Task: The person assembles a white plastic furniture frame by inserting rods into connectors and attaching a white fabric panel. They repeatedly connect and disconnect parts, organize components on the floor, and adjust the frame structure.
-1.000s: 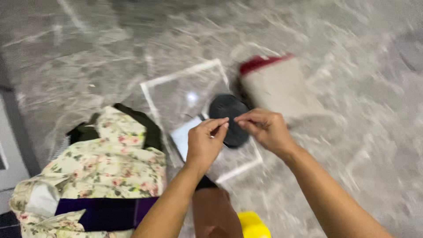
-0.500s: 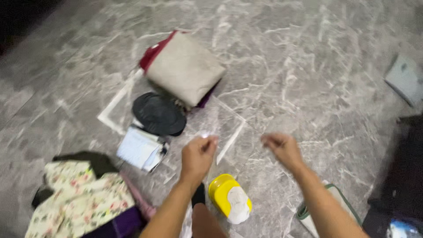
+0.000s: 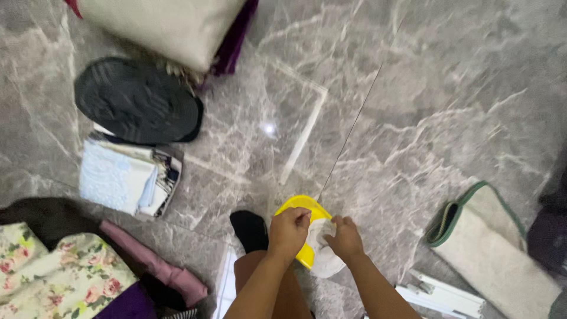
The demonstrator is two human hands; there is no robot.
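Note:
A yellow container [image 3: 290, 207] lies on the grey marble floor just in front of my knee, with a crumpled white cloth [image 3: 325, 263] spilling out of it. My left hand [image 3: 288, 229] is closed over the container's near rim. My right hand [image 3: 344, 237] rests on the white cloth, its fingers curled into it. The two hands are close together, almost touching. My foot in a black sock [image 3: 250, 229] sits just left of the container.
A black round cap [image 3: 139, 100] and a beige cushion with dark red trim [image 3: 159, 23] lie at the upper left, folded pale blue cloths [image 3: 121, 177] below them. Floral fabric [image 3: 59, 274] and a pink cloth [image 3: 156, 269] lie lower left. A green-edged beige mat [image 3: 502, 254] and a white strip [image 3: 443, 295] lie at right.
My hands, apart and raised half a second ago, have dropped onto the yellow container and white cloth. The view has tilted down and closer to the floor.

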